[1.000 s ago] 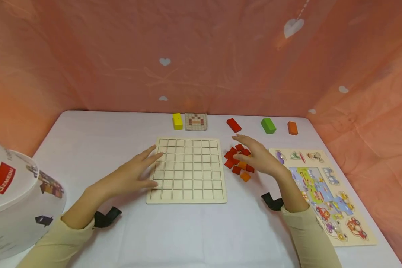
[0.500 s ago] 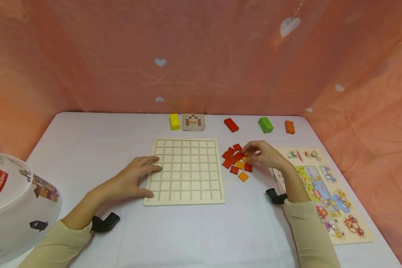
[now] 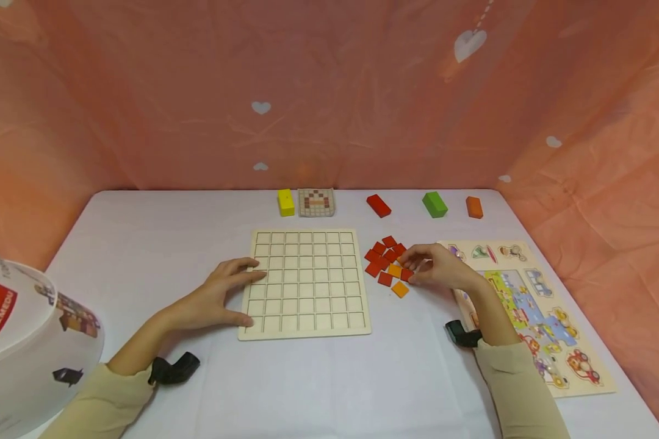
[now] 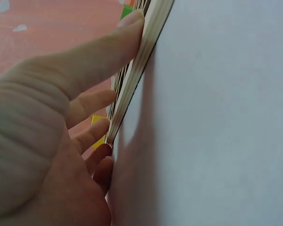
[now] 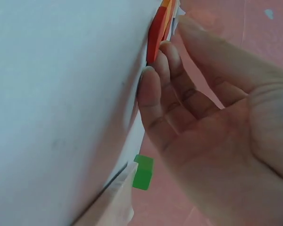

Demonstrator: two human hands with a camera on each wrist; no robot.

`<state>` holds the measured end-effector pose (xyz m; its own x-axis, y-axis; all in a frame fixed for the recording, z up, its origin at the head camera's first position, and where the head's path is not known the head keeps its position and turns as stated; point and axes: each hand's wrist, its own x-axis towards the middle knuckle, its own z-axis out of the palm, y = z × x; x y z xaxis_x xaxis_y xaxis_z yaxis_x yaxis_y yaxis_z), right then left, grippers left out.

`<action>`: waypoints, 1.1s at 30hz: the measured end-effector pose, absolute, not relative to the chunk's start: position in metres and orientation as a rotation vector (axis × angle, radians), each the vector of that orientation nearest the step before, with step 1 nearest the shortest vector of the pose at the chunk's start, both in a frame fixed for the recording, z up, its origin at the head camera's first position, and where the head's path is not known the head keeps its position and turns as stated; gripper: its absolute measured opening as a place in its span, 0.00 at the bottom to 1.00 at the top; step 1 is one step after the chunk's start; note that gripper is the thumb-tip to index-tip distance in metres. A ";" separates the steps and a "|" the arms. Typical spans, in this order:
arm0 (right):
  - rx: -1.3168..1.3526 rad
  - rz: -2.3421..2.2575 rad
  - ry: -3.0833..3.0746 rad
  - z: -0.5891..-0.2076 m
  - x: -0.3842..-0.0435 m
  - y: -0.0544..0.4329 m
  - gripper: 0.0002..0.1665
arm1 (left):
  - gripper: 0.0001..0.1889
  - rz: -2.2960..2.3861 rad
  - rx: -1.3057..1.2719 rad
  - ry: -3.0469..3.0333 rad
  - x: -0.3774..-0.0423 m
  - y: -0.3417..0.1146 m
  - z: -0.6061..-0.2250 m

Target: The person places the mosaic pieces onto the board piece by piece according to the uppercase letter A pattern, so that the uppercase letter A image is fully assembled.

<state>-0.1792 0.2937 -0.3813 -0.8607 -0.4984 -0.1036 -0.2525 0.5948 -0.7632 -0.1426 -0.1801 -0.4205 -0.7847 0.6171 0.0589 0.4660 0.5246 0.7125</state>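
Observation:
My left hand [image 3: 214, 299] rests along the left edge of a pale wooden grid board [image 3: 306, 283]. Its fingertips touch the rim, and the left wrist view shows the thumb [image 4: 108, 49] on the board's edge. At the right side of a loose pile of red tiles [image 3: 372, 269] and orange tiles [image 3: 399, 289] is my right hand [image 3: 442, 266], fingers loosely bent. In the right wrist view, thumb and fingers are apart, near a red tile [image 5: 156, 34] at the fingertips, with nothing visibly pinched. The fingers cover part of the pile.
Along the back lie a yellow block [image 3: 286, 202], a small pattern card [image 3: 316, 202], a red block [image 3: 379, 206], a green block [image 3: 435, 204] and an orange block [image 3: 474, 207]. A picture puzzle board [image 3: 576, 341] is at right, a white tub [image 3: 27, 366] at left.
My left hand has come down onto the board's left edge. The right hand has dropped from over the tiles to their right side, moving slightly toward me since half a second ago.

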 end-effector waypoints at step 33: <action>-0.735 -1.095 2.501 -0.354 -0.199 0.221 0.08 | 0.33 1.185 0.896 2.603 -0.136 -0.180 -0.424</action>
